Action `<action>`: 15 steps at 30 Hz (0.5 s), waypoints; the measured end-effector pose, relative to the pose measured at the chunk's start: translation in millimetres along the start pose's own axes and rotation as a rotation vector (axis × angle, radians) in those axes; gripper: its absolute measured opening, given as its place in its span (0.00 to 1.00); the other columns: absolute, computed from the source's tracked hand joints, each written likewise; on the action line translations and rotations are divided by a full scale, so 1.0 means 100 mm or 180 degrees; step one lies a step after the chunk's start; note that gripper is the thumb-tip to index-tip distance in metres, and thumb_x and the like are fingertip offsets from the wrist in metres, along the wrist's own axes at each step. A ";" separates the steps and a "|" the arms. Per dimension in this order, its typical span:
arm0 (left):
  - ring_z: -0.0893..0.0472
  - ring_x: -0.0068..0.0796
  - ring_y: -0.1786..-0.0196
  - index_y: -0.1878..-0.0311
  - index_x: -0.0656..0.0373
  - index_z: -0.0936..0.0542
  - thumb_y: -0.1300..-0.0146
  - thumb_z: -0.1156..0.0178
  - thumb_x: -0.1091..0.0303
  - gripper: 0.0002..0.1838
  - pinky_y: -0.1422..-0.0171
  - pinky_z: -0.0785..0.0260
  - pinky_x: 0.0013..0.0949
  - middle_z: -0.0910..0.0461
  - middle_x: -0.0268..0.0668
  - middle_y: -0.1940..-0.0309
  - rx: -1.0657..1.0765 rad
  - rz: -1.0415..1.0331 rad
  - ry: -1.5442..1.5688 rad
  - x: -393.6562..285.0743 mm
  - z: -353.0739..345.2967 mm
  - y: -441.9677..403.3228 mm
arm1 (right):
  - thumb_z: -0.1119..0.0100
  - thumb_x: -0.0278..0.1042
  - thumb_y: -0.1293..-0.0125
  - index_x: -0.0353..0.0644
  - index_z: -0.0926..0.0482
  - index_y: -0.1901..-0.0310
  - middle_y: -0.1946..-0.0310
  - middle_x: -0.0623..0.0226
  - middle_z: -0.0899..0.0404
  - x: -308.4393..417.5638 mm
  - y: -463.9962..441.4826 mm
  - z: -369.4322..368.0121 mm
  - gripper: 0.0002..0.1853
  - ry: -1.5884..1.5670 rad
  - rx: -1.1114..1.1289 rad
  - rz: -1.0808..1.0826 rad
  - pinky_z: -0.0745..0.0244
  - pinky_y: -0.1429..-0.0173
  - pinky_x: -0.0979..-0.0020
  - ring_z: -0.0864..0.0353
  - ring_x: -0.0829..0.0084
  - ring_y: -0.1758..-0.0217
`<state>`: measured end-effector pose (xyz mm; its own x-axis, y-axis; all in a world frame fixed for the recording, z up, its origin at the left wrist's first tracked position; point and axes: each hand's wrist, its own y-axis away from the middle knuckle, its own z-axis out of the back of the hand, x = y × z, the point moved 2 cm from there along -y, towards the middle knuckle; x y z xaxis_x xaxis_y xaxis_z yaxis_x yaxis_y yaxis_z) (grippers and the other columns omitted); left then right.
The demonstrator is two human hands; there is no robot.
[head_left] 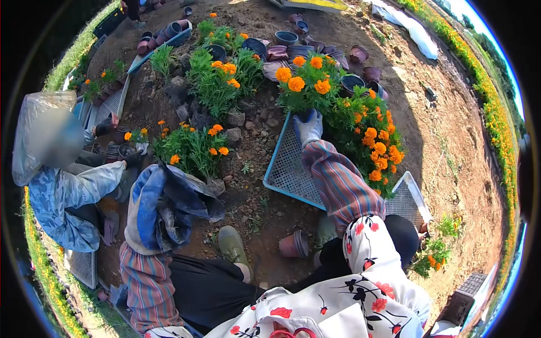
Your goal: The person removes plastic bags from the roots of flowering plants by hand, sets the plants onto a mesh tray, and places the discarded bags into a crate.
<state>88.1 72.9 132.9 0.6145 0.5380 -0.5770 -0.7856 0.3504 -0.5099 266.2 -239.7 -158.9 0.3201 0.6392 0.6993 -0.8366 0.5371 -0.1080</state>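
My right hand (309,127), in a pale glove with dark blue fingers, reaches forward over a blue-rimmed mesh tray (284,174). Its fingers close around the base of an orange marigold plant (307,90); foliage partly hides the grip. More flowering marigolds (376,141) crowd the tray's right side. Close to me on the left is my left hand (169,205), in a dirt-stained blue and grey glove; its fingers cannot be made out. Just beyond it stands a group of marigolds (191,149) on the soil. An overturned plastic pot (294,244) lies between my feet.
At left, a person (65,186) in a camouflage top crouches among pots and trays. Stacked pots (282,53) lie ahead beside more marigolds (225,73). A second mesh tray (407,200) is by my right knee. White sheeting (408,28) lies at far right.
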 end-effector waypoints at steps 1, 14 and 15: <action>0.21 0.25 0.68 0.60 0.62 0.28 0.38 0.49 0.69 0.08 0.66 0.28 0.27 0.23 0.38 0.69 -0.0055 0.1401 0.1752 0.08 -0.01 0.02 | 0.35 0.55 0.55 0.44 0.31 0.47 0.52 0.55 0.28 0.09 -0.08 -0.02 0.35 0.0300 -0.0209 0.0103 0.33 0.44 0.62 0.31 0.56 0.45; 0.22 0.33 0.60 0.72 0.64 0.28 0.47 0.43 0.80 0.03 0.58 0.27 0.32 0.30 0.49 0.51 -0.0407 0.2997 0.3154 0.24 -0.30 -0.13 | 0.45 0.64 0.52 0.48 0.31 0.44 0.46 0.57 0.30 0.05 -0.63 -0.42 0.37 0.0573 -0.0033 0.0028 0.35 0.44 0.60 0.31 0.56 0.44; 0.21 0.34 0.60 0.62 0.65 0.26 0.47 0.44 0.80 0.08 0.57 0.26 0.31 0.29 0.49 0.52 -0.0349 0.3005 0.3256 0.25 -0.30 -0.13 | 0.48 0.64 0.50 0.48 0.30 0.45 0.46 0.58 0.30 0.03 -0.61 -0.40 0.35 -0.0122 0.0145 -0.0096 0.35 0.44 0.60 0.31 0.55 0.44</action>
<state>116.1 59.1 106.1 -0.3208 -0.2739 -0.9067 -0.9471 0.0868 0.3088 335.7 -248.7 -178.8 0.3290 0.6009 0.7285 -0.8464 0.5297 -0.0547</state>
